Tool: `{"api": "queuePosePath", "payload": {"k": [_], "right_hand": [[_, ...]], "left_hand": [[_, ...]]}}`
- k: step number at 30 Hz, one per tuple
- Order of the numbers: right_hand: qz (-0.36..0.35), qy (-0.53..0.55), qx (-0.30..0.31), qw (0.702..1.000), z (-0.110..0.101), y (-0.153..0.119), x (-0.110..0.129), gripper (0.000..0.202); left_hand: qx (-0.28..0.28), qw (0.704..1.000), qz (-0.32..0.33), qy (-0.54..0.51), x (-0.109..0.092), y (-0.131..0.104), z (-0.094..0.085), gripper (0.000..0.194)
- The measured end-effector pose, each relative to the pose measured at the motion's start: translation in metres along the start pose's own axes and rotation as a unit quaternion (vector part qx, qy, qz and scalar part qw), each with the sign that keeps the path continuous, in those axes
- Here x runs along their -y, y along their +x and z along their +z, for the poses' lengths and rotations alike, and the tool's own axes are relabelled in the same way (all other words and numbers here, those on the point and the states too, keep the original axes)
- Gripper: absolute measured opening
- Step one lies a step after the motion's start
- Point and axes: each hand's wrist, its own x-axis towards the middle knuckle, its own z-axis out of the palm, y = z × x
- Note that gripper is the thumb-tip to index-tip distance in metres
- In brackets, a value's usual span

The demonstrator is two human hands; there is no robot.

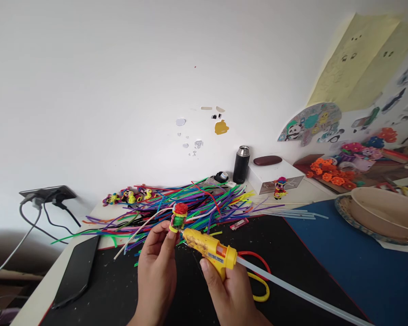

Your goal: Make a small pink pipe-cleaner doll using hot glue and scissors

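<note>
My left hand [158,262] pinches a small pipe-cleaner figure [178,218] with a red top, a green middle and yellow at its lower edge. The figure stands upright between thumb and fingers. My right hand [229,287] is wrapped round the handle of a yellow glue gun [207,246], which has dark stains on its barrel. The gun's nozzle points left and meets the lower right side of the figure. A long translucent glue stick [292,287] runs out of the gun's back toward the lower right.
Loose colored pipe cleaners [197,199] spread behind my hands. Several small figures [129,195] sit back left, another figure [280,188] near a white box [268,174]. A black bottle [241,165], phone [76,271], yellow-handled scissors [260,290] and bowl [384,215] surround the black mat [115,290].
</note>
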Motion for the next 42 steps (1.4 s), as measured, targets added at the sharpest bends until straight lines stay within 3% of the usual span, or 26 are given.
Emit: {"api": "queuePosePath", "payload": {"k": [42], "right_hand": [[0.037,0.055,0.015,0.998,-0.0020,0.0022,0.0076,0.037]], "left_hand": [[-0.012,1.000,-0.009,-0.001,-0.0032,-0.0010,0.0027,0.040]]}}
